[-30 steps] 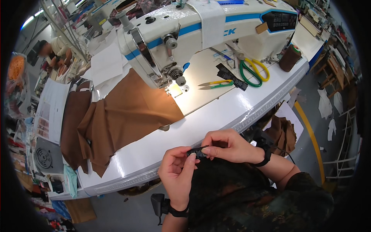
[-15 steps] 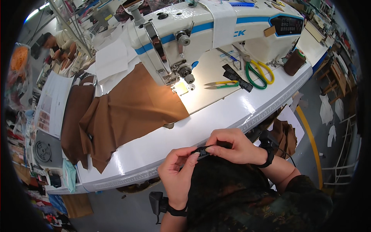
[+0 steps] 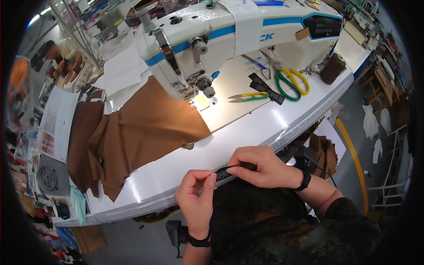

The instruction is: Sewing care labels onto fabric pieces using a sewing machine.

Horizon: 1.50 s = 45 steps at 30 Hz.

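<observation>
A small black fabric label [image 3: 223,174] with pale print is stretched between my two hands, just off the table's front edge. Thumb and fingers of my left hand [image 3: 196,190] pinch its left end. The right end is pinched by my right hand [image 3: 259,167], whose fingertips partly cover it. Beyond my hands stands a white and blue sewing machine [image 3: 225,35]. A piece of brown fabric [image 3: 145,128] lies on the table, its right corner by the needle area. More black labels [image 3: 266,88] lie to the right of the needle, beside thread snips [image 3: 248,96].
Scissors [image 3: 289,81] with green and yellow handles and a brown thread spool [image 3: 332,69] stand on the right of the table [image 3: 247,132]. Paper sheets [image 3: 56,121] lie at the left. Another person [image 3: 62,57] sits at the far left.
Both hands have shifted slightly left with the label between them. More of the label's printed face shows now. The view has turned a little.
</observation>
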{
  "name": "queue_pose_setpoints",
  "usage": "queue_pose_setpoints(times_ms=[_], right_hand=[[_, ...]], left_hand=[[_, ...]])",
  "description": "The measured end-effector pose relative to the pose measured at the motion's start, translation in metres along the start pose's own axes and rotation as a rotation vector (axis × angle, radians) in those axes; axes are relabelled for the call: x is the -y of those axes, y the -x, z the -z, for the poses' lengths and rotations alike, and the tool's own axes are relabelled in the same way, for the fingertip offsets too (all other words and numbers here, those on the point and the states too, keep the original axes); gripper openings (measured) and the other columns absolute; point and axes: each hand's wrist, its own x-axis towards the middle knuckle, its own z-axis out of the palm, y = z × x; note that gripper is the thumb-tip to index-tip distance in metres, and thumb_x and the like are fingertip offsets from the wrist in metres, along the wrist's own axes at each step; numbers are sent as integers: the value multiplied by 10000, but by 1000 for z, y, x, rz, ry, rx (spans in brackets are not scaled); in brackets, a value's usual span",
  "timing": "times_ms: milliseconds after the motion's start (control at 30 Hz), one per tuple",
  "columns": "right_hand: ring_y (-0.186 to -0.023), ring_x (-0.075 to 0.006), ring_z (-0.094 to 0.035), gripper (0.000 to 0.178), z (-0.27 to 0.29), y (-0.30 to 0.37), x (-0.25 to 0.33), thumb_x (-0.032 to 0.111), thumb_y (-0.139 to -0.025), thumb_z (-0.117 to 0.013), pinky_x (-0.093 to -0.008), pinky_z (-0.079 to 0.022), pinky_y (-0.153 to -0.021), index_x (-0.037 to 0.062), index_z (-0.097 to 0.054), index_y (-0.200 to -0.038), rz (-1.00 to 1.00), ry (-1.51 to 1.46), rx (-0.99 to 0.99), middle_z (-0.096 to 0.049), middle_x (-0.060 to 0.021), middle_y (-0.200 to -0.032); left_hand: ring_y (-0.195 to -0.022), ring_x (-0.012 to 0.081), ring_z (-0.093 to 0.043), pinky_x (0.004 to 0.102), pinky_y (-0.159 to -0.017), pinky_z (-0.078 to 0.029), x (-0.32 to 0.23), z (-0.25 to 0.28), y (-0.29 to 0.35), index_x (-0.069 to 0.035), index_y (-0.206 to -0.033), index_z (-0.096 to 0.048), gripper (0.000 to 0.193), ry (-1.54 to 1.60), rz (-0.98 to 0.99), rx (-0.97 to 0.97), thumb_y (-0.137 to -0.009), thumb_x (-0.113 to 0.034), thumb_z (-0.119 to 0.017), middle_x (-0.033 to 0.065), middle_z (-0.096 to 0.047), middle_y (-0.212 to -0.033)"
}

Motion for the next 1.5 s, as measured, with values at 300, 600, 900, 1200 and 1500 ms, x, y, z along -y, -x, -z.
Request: queue_pose_setpoints(times_ms=[300,600,900,1200,1500], right_hand=[[-745,-306,-649,104,8,-4,4,98,-955,-735,-381,-500,-661,26,-675,-998,87,98,81,-655,-110,-855],[-759,-158,-668,154,16,-4,11,135,-977,-755,-308,-537,-690,24,-697,-1065,-102,-57,126,-696,-67,-871],[-686,-128,-637,181,9,-5,-2,185,-1001,-735,-301,-519,-641,11,-687,-987,-73,-126,29,-684,-63,-770],[-751,-49,-601,199,13,-8,-7,197,-1065,-652,-249,-490,-655,5,-699,-1039,-296,-452,54,-673,5,-811],[-740,-62,-613,144,9,-6,-12,151,-994,-733,-257,-516,-672,16,-706,-1037,-134,-296,27,-689,-12,-825]], left_hand=[[-764,111,-655,254,-736,-528,-20,10,-18,26,-1054,-753,156,-366,-89,202,-905,7,-794,59,-749,-885],[-796,77,-640,222,-741,-501,-15,9,-18,35,-993,-753,89,-152,31,159,-919,14,-797,25,-730,-874],[-796,60,-610,208,-728,-478,-10,4,-19,39,-998,-746,82,-95,36,137,-932,20,-790,3,-709,-884],[-781,48,-585,200,-703,-458,-8,5,-22,39,-993,-744,69,-81,51,145,-937,29,-783,-4,-697,-884],[-795,49,-598,200,-720,-464,-8,6,-22,37,-1009,-750,71,-48,53,157,-947,18,-780,5,-712,-901]])
